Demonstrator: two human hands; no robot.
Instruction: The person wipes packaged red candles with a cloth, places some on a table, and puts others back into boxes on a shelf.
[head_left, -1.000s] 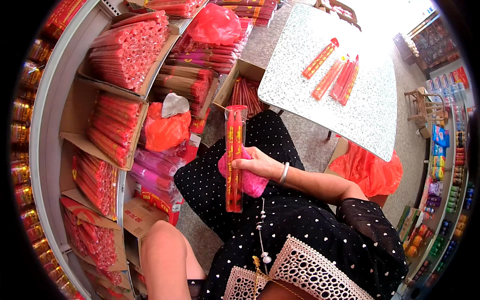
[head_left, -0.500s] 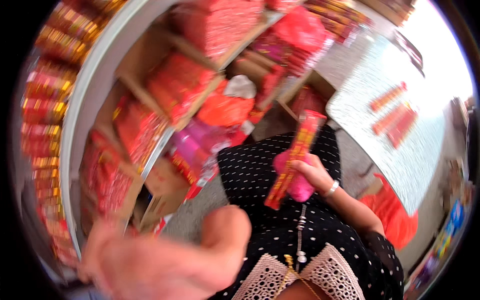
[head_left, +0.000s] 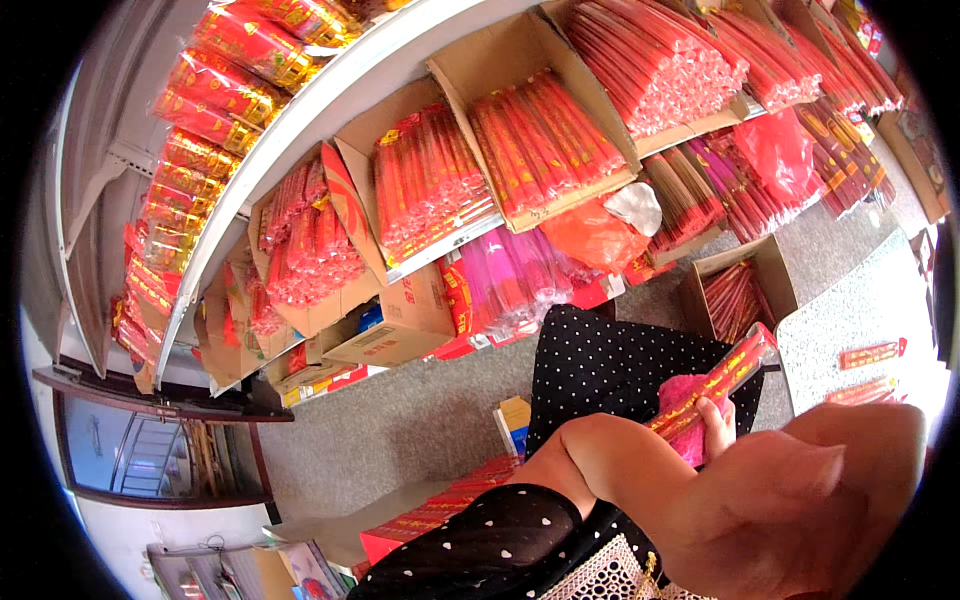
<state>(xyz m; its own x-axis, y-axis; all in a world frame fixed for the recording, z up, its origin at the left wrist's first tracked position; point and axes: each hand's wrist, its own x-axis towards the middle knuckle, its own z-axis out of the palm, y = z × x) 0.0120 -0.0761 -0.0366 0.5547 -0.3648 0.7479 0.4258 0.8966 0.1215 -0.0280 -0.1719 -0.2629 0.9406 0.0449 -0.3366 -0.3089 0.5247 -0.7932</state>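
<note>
A slim red package with yellow markings lies slantwise in the right hand, whose fingers are closed around it, its far end pointing up and to the right. A pink cloth is bunched between that hand and the package. Just below the right hand, the left hand looms large near the camera, its forearm crossing from the lower left; whether its fingers are spread or curled, I cannot tell. Behind the right hand spreads a black dotted skirt. Beyond the right hand sits an open carton of thin red sticks. To its right is a speckled table bearing red packets. Well to the upper left of the hand, a shelf holds cardboard boxes filled with red packages.
</note>
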